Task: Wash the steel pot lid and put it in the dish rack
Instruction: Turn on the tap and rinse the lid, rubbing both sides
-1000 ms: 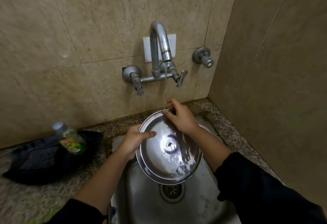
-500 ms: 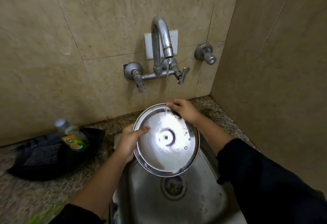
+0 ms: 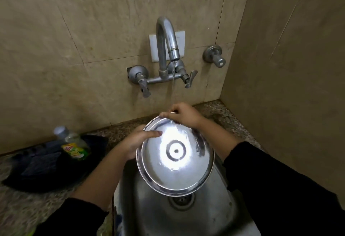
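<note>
Both hands grip the lid [image 3: 175, 163] over the sink [image 3: 214, 215]: left hand [image 3: 136, 142] closed on its left rim, right hand [image 3: 183, 113] pinching the far rim under running tap [image 3: 168, 49] water.

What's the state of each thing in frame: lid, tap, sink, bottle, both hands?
steel pot lid: tilted over the sink, wet, held at its rim by both hands
tap: running, thin stream onto the lid's far edge
sink: drain open, no dishes in it
soap bottle: capped, lying on a dark tray
left hand: gripping the lid's left rim
right hand: gripping the lid's far rim
</note>
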